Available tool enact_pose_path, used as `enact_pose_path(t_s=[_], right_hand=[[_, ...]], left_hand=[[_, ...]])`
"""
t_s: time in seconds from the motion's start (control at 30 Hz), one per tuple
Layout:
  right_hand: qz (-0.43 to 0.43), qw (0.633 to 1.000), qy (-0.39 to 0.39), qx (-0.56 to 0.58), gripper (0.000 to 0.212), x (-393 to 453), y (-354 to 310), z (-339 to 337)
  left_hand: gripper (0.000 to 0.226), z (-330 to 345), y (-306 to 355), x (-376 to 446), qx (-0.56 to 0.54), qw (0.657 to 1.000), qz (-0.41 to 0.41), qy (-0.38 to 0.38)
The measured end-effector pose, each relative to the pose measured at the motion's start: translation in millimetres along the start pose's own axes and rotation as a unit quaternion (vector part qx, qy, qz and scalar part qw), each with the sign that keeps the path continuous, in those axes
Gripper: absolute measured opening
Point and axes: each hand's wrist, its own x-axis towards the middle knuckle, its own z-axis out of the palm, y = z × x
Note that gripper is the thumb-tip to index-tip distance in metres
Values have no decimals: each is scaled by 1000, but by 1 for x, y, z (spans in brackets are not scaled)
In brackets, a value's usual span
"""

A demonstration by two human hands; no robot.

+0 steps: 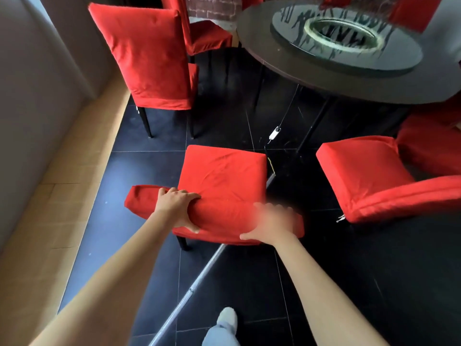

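Left hand (178,208): gripping the backrest top, fingers curling over the far side, thumb hooking under the near edge.
Right hand (274,224): lying over the same top edge, further right (too blurred to tell whether clasping or merely resting).
Red-covered chair (224,176): standing on the black tiled floor (124,233), seat pointing toward the round table (349,81), near it but not touching.
Second chair (149,58): standing at left, near the wall.
Third chair (361,176): standing at right, beside the table.
Metal pole (189,290): lying slantwise on the floor, passing under the held chair.

red chair cover (222,181), black floor tiles (249,283).
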Motion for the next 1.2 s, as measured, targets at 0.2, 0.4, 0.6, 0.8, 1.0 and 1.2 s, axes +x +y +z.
enact_pose_path(t_s=[0.2, 0.4, 0.6, 0.8, 1.0, 1.2], right_hand=[[7, 1000, 3, 2, 103, -8, -3, 2], [49, 999, 14, 11, 98, -39, -21, 16], [99, 994, 23, 29, 97, -82, -49, 36], [155, 986, 30, 54, 101, -98, -74, 43], [146, 987, 16, 60, 103, -89, -70, 41], [152, 987, 15, 57, 103, -74, -55, 35]], left_hand=[[110, 4, -2, -4, -3, 1000, 20, -1], [110, 9, -11, -18, 13, 998, 55, 5], [110, 20, -25, -39, 35, 994, 104, 6], [106, 12, -34, -35, 49, 990, 134, 2], [107, 11, -37, -24, 69, 986, 154, 5], [109, 7, -29, -6, 66, 984, 163, 15]])
